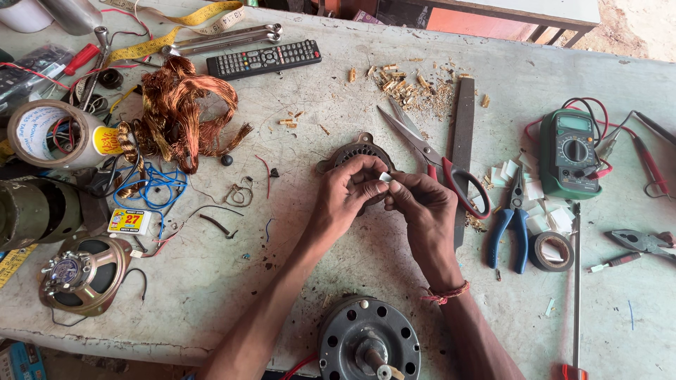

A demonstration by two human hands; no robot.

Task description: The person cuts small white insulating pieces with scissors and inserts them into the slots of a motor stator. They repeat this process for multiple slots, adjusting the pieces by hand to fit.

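Looking down from the head camera, I see both bare hands meeting over a round motor stator (355, 151) that lies near the middle of a worn, pale workbench (338, 91); I place everything else from that stator. My left hand (345, 193) is curled over the stator's near edge, fingers bent and pinched onto a small white slip (385, 177). My right hand (419, 204), just right of the stator, is also closed in a pinch, thumb and forefinger gripping the same slip from the other side. The slip sits between the two sets of fingertips, just above the stator's right edge.

Right of the stator lie red-handled scissors (429, 155), open, and beside them a flat metal file (462, 141). Farther right are blue-handled pliers (510, 229), a roll of black tape (551, 251) and a green multimeter (569, 151) with red leads. Beyond the stator, wood-coloured shavings (405, 84) are scattered, and a black remote control (264, 59) lies farther off to the left. Left of the stator sits a tangle of copper winding wire (183, 112), and farther left a white tape roll (49, 134) and a small loudspeaker (81, 271). Nearest me, below the stator, is a grey motor housing (370, 341) with a shaft.
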